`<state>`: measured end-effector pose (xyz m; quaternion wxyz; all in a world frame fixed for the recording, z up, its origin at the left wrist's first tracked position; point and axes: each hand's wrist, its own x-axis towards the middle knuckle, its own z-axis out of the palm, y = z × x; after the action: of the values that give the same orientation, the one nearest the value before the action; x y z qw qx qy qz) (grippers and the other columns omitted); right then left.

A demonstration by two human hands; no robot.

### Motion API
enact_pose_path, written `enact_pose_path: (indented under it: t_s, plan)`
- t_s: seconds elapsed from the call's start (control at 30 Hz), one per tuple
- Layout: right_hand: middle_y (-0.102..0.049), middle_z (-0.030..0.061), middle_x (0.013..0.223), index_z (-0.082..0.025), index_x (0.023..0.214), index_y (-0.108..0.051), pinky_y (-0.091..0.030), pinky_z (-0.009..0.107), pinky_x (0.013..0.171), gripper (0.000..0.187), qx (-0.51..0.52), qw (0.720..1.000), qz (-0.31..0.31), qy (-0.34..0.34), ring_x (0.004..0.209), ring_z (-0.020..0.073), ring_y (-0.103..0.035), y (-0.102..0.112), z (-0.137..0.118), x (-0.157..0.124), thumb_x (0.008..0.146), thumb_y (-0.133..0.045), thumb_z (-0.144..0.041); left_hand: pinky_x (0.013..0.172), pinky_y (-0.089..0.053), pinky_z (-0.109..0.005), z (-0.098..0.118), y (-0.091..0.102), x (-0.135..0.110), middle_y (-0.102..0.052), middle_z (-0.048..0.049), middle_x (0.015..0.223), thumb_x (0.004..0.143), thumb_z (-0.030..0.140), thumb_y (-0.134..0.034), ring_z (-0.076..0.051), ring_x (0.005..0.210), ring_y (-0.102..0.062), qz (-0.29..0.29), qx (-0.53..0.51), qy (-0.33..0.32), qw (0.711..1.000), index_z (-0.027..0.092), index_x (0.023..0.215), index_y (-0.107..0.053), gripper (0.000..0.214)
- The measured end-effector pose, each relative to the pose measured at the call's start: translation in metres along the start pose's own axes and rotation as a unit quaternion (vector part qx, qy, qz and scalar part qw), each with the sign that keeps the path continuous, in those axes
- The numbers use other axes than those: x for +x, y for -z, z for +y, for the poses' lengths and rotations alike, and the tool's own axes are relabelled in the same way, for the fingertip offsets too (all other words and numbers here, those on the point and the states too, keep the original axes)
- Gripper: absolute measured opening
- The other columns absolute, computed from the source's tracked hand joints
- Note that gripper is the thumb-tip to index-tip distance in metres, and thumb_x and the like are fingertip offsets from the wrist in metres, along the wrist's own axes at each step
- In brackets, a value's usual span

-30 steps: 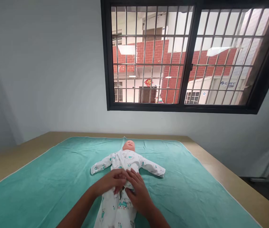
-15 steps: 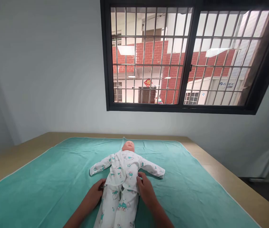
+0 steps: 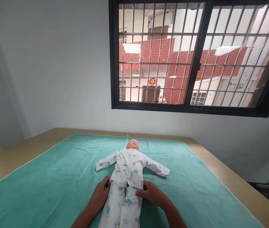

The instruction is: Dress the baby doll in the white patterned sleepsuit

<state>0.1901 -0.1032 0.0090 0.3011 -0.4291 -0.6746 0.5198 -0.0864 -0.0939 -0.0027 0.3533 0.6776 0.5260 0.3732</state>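
Observation:
A baby doll lies on its back, head toward the wall and arms spread out. It wears a white printed long-sleeved top and matching white trousers, whose lower ends run out of view. My left hand is closed at the left side of the trousers' waist, its fingertips partly hidden at the cloth edge. On the other side, my right hand pinches the trousers near the hip, with the thumb on top of the cloth and the fingers along the side.
Beneath the doll a green towel-like sheet covers most of a wooden table. Behind the table rises a pale wall with a dark-framed, barred window. A metal stand leg shows at the far right.
My right hand has moved down from the top's hem to the hip of the trousers and turned sideways. My left hand stays at the waist. The whole view has shifted slightly.

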Motion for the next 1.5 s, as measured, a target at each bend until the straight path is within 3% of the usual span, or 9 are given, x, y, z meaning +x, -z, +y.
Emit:
enact_pose_path:
  t_s: [0.23, 0.53, 0.67, 0.8, 0.87, 0.93, 1.13, 1.37, 1.5]
  plan:
    - [-0.052, -0.0026, 0.053, -0.015, 0.060, -0.062, -0.026, 0.023, 0.052, 0.041, -0.117, 0.990, 0.050, -0.057, 0.054, 0.0105, -0.040, 0.002, 0.007, 0.001, 0.080, -0.057, -0.050, 0.063, -0.033, -0.024, -0.011, 0.003, -0.005, -0.057, 0.0020, 0.068, 0.081, 0.026, -0.041, -0.016, 0.066, -0.050, 0.008, 0.212, -0.015, 0.977, 0.020, 0.067, -0.048, 0.016]
    - [-0.060, -0.0025, 0.058, -0.017, 0.062, -0.064, -0.035, 0.022, 0.055, 0.023, -0.114, 0.990, -0.025, -0.075, 0.055, 0.0111, -0.047, 0.016, 0.011, -0.010, 0.072, -0.066, -0.037, 0.073, -0.039, -0.027, -0.006, 0.008, -0.012, -0.062, -0.0016, 0.080, 0.075, 0.017, -0.041, -0.020, 0.082, -0.056, -0.047, 0.211, -0.059, 0.975, 0.021, 0.069, -0.059, 0.019]
    - [-0.056, -0.0017, 0.057, -0.017, 0.060, -0.059, -0.034, 0.024, 0.055, 0.035, -0.098, 0.994, 0.019, -0.041, 0.055, 0.0121, -0.046, 0.022, 0.013, -0.008, 0.080, -0.059, -0.046, 0.074, -0.042, -0.030, -0.015, 0.010, -0.012, -0.061, -0.0035, 0.080, 0.077, 0.017, -0.038, -0.020, 0.082, -0.057, -0.027, 0.195, -0.072, 0.978, 0.021, 0.065, -0.058, 0.023]
    - [-0.045, -0.0032, 0.053, -0.019, 0.058, -0.044, -0.031, 0.026, 0.054, 0.049, -0.075, 0.984, 0.159, -0.011, 0.053, 0.0122, -0.041, 0.011, 0.018, 0.009, 0.088, -0.041, -0.058, 0.091, -0.044, -0.035, -0.026, 0.011, -0.011, -0.065, -0.0058, 0.109, 0.077, 0.012, -0.036, -0.023, 0.103, -0.058, 0.079, 0.175, -0.073, 0.979, 0.022, 0.103, -0.063, 0.039]
    - [-0.043, -0.0038, 0.056, -0.020, 0.060, -0.041, -0.029, 0.026, 0.055, 0.046, -0.100, 0.973, 0.206, 0.017, 0.056, 0.0123, -0.040, -0.001, 0.019, 0.016, 0.088, -0.043, -0.057, 0.106, -0.036, -0.038, -0.030, 0.010, -0.012, -0.057, -0.0031, 0.133, 0.076, 0.009, -0.038, -0.023, 0.123, -0.049, 0.078, 0.174, -0.119, 0.974, 0.026, 0.126, -0.054, 0.056]
    - [-0.044, -0.0038, 0.060, -0.020, 0.063, -0.040, -0.027, 0.026, 0.056, 0.044, -0.134, 0.964, 0.227, 0.041, 0.059, 0.0125, -0.040, -0.014, 0.020, 0.021, 0.088, -0.044, -0.055, 0.108, -0.034, -0.035, -0.033, 0.008, -0.014, -0.054, -0.0005, 0.137, 0.076, 0.008, -0.039, -0.022, 0.127, -0.048, 0.042, 0.164, -0.147, 0.974, 0.029, 0.129, -0.053, 0.059]
    - [-0.026, -0.0050, 0.055, -0.020, 0.056, -0.026, -0.019, 0.027, 0.054, 0.053, -0.116, 0.966, 0.226, 0.051, 0.055, 0.0104, -0.029, -0.030, 0.023, 0.025, 0.090, -0.041, -0.059, 0.076, -0.046, -0.028, -0.035, 0.009, -0.017, -0.065, -0.0014, 0.083, 0.084, 0.012, -0.034, -0.018, 0.078, -0.061, 0.022, 0.161, -0.091, 0.983, 0.023, 0.093, -0.061, 0.031]
    - [-0.024, -0.0044, 0.059, -0.022, 0.059, -0.025, -0.023, 0.026, 0.054, 0.052, -0.032, 0.970, 0.241, 0.028, 0.059, 0.0116, -0.028, -0.032, 0.033, 0.027, 0.085, -0.046, -0.062, 0.068, -0.039, -0.025, -0.024, 0.007, -0.019, -0.059, -0.0013, 0.073, 0.081, 0.010, -0.036, -0.015, 0.071, -0.055, 0.008, 0.258, -0.122, 0.958, 0.020, 0.068, -0.055, 0.025]
    - [-0.027, -0.0042, 0.061, -0.022, 0.061, -0.029, -0.026, 0.025, 0.055, 0.051, -0.039, 0.972, 0.231, 0.010, 0.061, 0.0123, -0.030, -0.032, 0.036, 0.025, 0.083, -0.046, -0.065, 0.068, -0.037, -0.024, -0.023, 0.003, -0.019, -0.059, -0.0006, 0.072, 0.080, 0.007, -0.037, -0.014, 0.071, -0.055, -0.001, 0.291, -0.133, 0.947, 0.019, 0.070, -0.057, 0.025]
